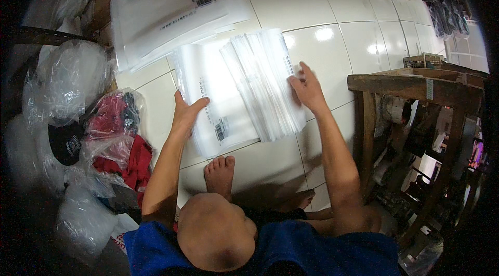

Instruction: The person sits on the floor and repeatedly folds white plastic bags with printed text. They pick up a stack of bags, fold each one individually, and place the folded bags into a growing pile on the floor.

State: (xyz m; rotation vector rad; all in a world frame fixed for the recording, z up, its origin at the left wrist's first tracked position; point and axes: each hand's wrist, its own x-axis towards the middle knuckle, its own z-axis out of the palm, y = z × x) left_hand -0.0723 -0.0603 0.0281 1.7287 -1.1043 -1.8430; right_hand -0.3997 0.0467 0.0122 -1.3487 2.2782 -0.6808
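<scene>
A thick stack of translucent white plastic bags (pixel 234 115), printed with dark lettering and a barcode, lies in front of me. Its right part is fanned into many overlapping edges. My left hand (pixel 187 112) grips the stack's left edge, thumb on top and the other fingers out of sight beneath. At the right edge is my right hand (pixel 310 89), its fingers apart and slightly blurred, the thumb close to or touching the fanned bags. Farther off to the left, a second pile of similar bags (pixel 171 11) rests on the tiled floor (pixel 322 52).
Clear plastic sacks (pixel 70 78), some around red cloth (pixel 112 115), crowd the left side beside a black cap (pixel 66 143). A wooden table frame (pixel 416 84) with cluttered shelves stands on the right. My bare foot (pixel 219 174) is just below the stack.
</scene>
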